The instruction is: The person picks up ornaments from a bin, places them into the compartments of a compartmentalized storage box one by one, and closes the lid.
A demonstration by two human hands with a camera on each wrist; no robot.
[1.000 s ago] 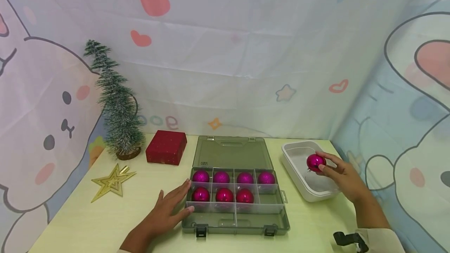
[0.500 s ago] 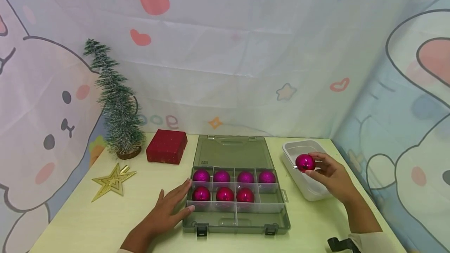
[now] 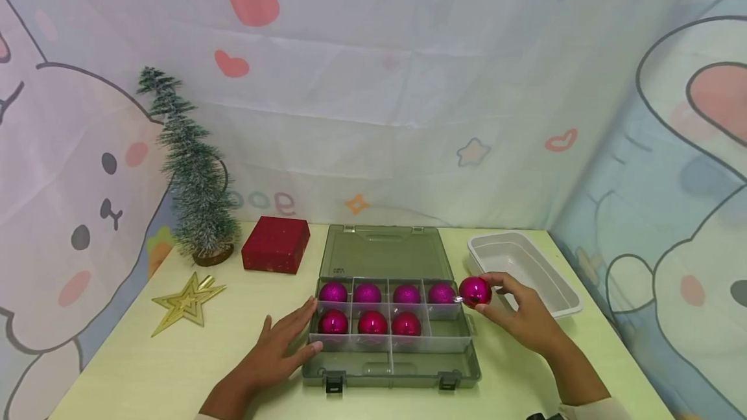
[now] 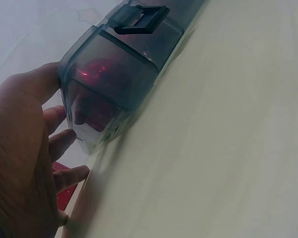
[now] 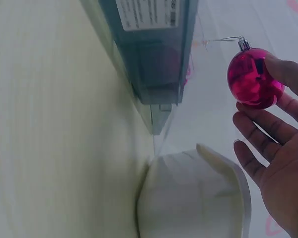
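Note:
My right hand [image 3: 522, 316] pinches a shiny magenta Christmas ball [image 3: 475, 291] between thumb and fingers, close to the right edge of an open grey-green divided box [image 3: 434, 363]. In the right wrist view the ball [image 5: 256, 79] shows its silver cap and wire hook. Glittery purple balls [image 3: 406, 294] fill the box's back row, one per compartment. Three shiny balls [image 3: 372, 323] sit in the middle row, whose rightmost compartment holds none. My left hand [image 3: 270, 356] rests against the box's left side with fingers spread; the left wrist view shows its fingertips [image 4: 64, 141] at the clear wall.
A white plastic tub [image 3: 569, 308] stands right of the box. Behind and to the left are a dark red box [image 3: 276, 245], a small frosted Christmas tree [image 3: 198, 193] and a gold star topper [image 3: 188, 301]. A printed cloth [image 3: 362, 83] hangs behind the table.
My right hand has carried the shiny ball leftward and toward me, from over the white tub to the divided box's right edge. My left hand has stayed in place.

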